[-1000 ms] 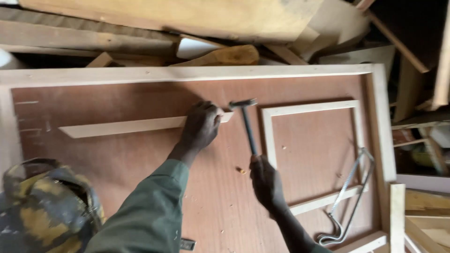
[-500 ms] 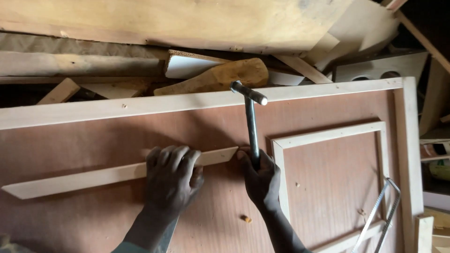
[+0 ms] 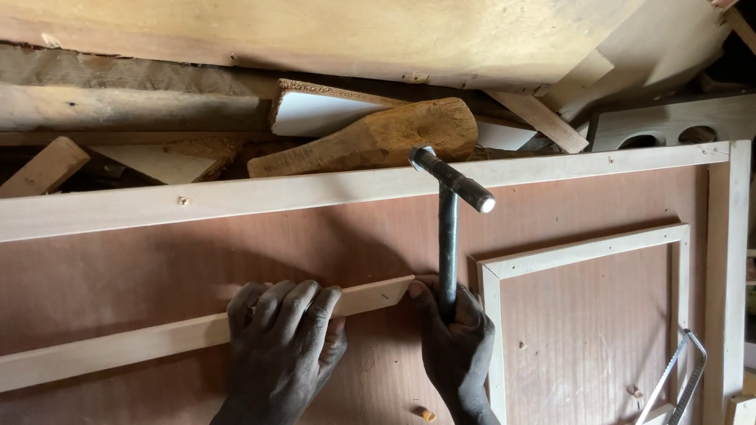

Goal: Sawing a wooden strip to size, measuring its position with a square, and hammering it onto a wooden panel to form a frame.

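Beyond the far edge of the reddish-brown panel, a heap of offcuts (image 3: 197, 157) fills the background: a rough brown log chunk (image 3: 378, 138), a white-faced board (image 3: 319, 110), pale slats and a wide plywood sheet (image 3: 354, 31), lit by soft daylight, with dark gaps between.

Single head-worn view, looking steeply down and forward from close above the reddish-brown panel (image 3: 157, 275). Near range: left hand (image 3: 283, 338) and right hand (image 3: 457, 346) sit at the bottom edge, wrists cut off. The pale frame rail (image 3: 236, 197) crosses mid-frame; stacked offcuts (image 3: 370, 138) fill the top, farther away.
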